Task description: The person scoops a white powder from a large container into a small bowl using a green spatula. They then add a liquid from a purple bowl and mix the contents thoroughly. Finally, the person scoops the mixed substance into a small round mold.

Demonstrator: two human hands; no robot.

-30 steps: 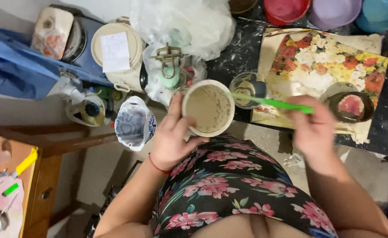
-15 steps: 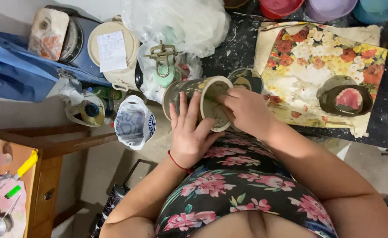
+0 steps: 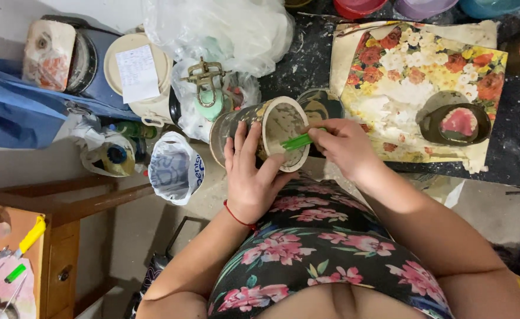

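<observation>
Nearest you, your left hand [image 3: 249, 177] wraps the side of a round container [image 3: 260, 139], fingers spread along its wall and thumb hooked toward the rim; a red band sits at that wrist. The container is tilted on its side, held above your lap at the table's edge, its pale open mouth facing right toward your other hand. A second ago it faced straight up at the camera; it has since been rolled over, so the inner wall is now presented to the tool.

Your right hand [image 3: 345, 147] is closed in a pinch on a green brush [image 3: 298, 142], whose tip lies across the container's mouth, touching or just over the inner face; I cannot tell which. A second ago that hand was out over the floral sheet with the brush well apart from the container. It has come in, which I judge to mean work on the container's inside is under way.

Just beyond, on the dark table [image 3: 307, 65], a small glass jar [image 3: 322, 106] stands behind the container. To the right lies the floral paper sheet [image 3: 425, 77] with a dark dish [image 3: 455, 124] on it holding something pink. To the left, a white cup [image 3: 174, 168], a metal-clasped green object [image 3: 206, 88] and a crumpled clear plastic bag [image 3: 224, 29]. Farthest, coloured bowls [image 3: 360, 7] line the top edge
</observation>
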